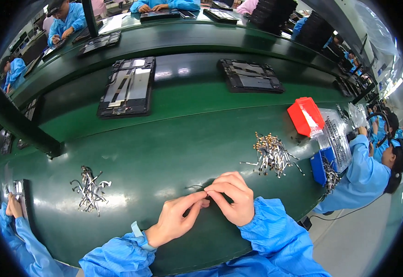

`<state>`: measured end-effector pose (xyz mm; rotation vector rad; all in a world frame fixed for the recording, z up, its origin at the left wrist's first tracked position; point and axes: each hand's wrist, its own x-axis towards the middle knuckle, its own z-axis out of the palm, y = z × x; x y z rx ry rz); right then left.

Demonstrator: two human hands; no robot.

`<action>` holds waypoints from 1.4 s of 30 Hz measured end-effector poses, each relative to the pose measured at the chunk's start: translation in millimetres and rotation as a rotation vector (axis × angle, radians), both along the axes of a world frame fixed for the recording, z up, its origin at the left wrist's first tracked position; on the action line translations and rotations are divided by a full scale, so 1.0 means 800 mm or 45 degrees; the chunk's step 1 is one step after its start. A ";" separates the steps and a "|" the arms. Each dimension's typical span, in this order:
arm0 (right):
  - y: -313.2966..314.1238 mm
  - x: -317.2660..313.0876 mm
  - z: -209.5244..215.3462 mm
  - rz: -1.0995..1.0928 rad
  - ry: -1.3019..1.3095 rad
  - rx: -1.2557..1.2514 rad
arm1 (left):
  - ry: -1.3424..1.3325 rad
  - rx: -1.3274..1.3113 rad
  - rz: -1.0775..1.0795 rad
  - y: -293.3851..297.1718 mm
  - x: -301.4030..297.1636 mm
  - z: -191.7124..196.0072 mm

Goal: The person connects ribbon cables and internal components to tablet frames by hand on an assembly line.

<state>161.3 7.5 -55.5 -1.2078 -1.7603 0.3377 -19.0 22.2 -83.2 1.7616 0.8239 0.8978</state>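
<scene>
My left hand (177, 216) and my right hand (233, 197) meet over the green table near its front edge. Each is closed in a pinch, fingertips together on a small part with a thin dark wire (194, 186) that curves out past the left fingertips. Most of the part is hidden by the fingers. To the right lies a pile of small parts with thin leads and gold-coloured ends (273, 154). A looser heap of silvery and black small parts (90, 190) rests on the left.
A red bin (306, 117), a blue bin (319, 170) and clear plastic trays (337, 138) stand at the right. Opened tablet-like devices (126, 87) (251, 76) lie beyond. A dark post (23, 122) rises at left. Co-workers in blue sit on both sides and across.
</scene>
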 end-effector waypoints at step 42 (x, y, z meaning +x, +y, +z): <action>0.366 0.273 0.014 -0.341 1.059 -0.893 | 0.021 -0.261 -0.137 -0.008 -0.012 0.008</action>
